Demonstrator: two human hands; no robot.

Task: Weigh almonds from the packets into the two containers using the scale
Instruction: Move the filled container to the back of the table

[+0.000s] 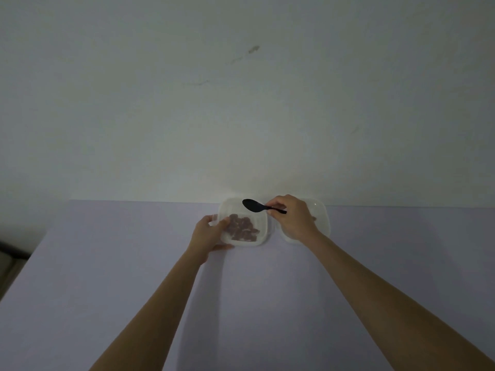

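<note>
Table (254, 303) container (263, 231) lies right of gripping left hand (207, 232).

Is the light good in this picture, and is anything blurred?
Head view: dim, even light; faint shadows on the table; almonds in the left container look soft and smeared; a small glint on the right container.

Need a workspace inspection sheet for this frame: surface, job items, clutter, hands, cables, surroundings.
Surface: lavender table, far edge meets wall.
Job's things: left container holds almonds; right container mostly hidden behind right hand; black spoon above left container; scale, packets not in view.
Clutter: nothing seen.
Hands: left hand grips left container; right hand pinches spoon handle.
Cables: nothing seen.
Surroundings: wall white, faintly stained; light dim.
</note>
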